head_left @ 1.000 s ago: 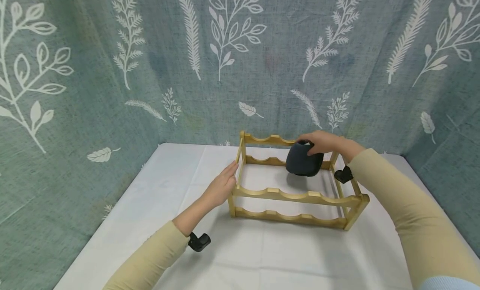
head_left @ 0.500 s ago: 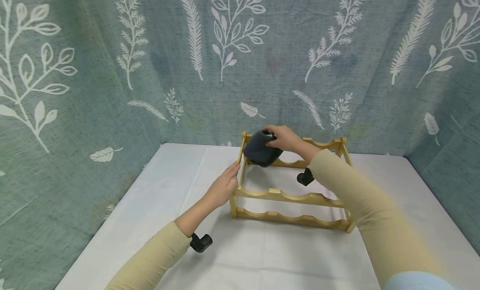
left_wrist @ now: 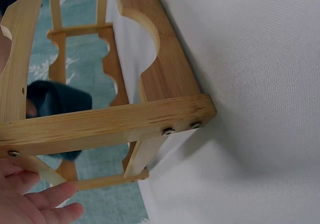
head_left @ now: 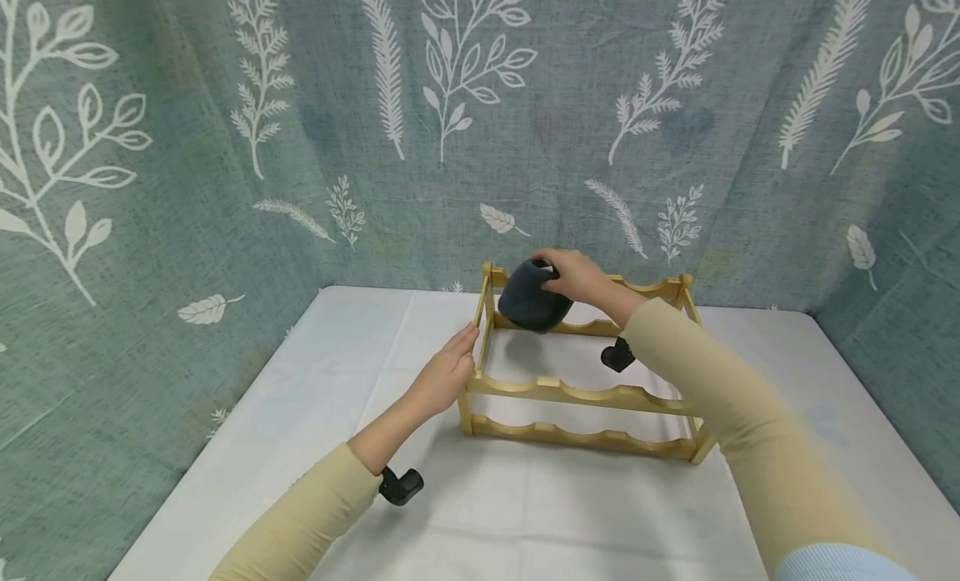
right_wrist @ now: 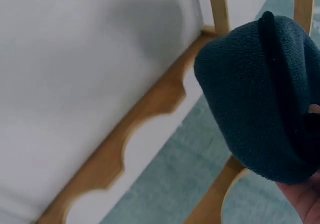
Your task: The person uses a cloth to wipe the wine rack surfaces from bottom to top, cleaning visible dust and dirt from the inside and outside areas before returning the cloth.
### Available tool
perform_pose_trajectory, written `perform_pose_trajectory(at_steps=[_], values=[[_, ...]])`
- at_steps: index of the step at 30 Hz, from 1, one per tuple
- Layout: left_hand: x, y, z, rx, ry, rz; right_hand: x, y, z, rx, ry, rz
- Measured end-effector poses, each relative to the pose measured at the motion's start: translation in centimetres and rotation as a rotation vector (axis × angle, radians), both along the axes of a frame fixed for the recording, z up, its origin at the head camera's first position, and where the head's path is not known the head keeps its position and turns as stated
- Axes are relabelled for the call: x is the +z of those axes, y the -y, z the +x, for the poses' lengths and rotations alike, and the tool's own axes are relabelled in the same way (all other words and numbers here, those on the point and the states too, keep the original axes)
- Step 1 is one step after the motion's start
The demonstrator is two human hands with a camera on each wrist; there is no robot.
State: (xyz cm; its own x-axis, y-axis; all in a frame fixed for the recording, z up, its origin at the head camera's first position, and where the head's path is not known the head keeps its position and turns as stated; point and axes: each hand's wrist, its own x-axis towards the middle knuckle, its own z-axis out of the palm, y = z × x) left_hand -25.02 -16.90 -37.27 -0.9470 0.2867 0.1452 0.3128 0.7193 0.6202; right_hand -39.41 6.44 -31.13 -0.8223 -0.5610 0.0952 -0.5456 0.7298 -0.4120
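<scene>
A two-tier wooden wine rack with scalloped rails [head_left: 555,389] stands on the table. My right hand [head_left: 573,277] grips a folded dark blue cloth [head_left: 532,298] at the rack's back left, close to the upper back rail. Seen from the right wrist, the cloth [right_wrist: 245,93] has a fuzzy face and a dark edge; most of the hand [right_wrist: 305,199] is out of frame. My left hand [head_left: 442,377] rests with straight fingers against the rack's left end. In the left wrist view, its fingers [left_wrist: 52,196] lie beside the wooden end bar [left_wrist: 100,124].
A white cloth covers the table [head_left: 420,531]. Behind and at both sides hangs a grey-green curtain [head_left: 555,172] with white leaf prints, close to the rack's back. Black wrist devices [head_left: 401,487] are worn at both wrists.
My right hand has carried the cloth leftward along the back rail, from the rack's right part to its left end, then slightly back right. My left hand has stayed in place.
</scene>
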Motion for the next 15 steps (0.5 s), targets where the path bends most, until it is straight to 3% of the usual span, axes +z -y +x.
perform_pose_trajectory(at_steps=[15], values=[[0.0,-0.3,0.0,0.001,0.0,0.008,2.1,-9.7,0.9,-0.032,-0.003,0.204]])
